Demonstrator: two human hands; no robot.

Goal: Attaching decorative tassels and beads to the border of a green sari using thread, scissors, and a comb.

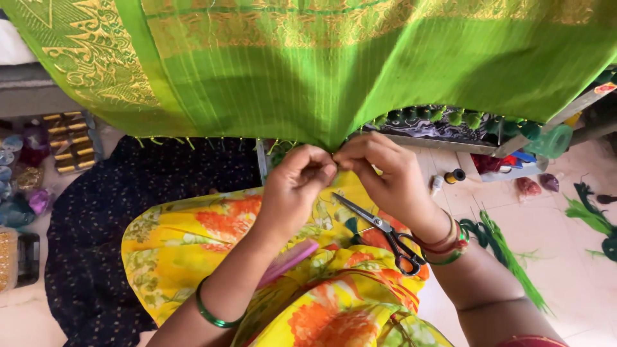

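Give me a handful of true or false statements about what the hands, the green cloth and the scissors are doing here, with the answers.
1. Both hands pinch the lower edge of the green cloth. True: left hand and right hand meet there.
2. The scissors are in the right hand. False: they lie on the yellow floral fabric of the lap.
3. The left wrist wears a green bangle. True.
4. The green cloth is plain. False: it has gold patterned bands.

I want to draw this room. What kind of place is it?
Probably a home sewing corner, worked on the floor. Both hands pinch a green cloth's edge, with scissors on the lap and thread spools nearby.
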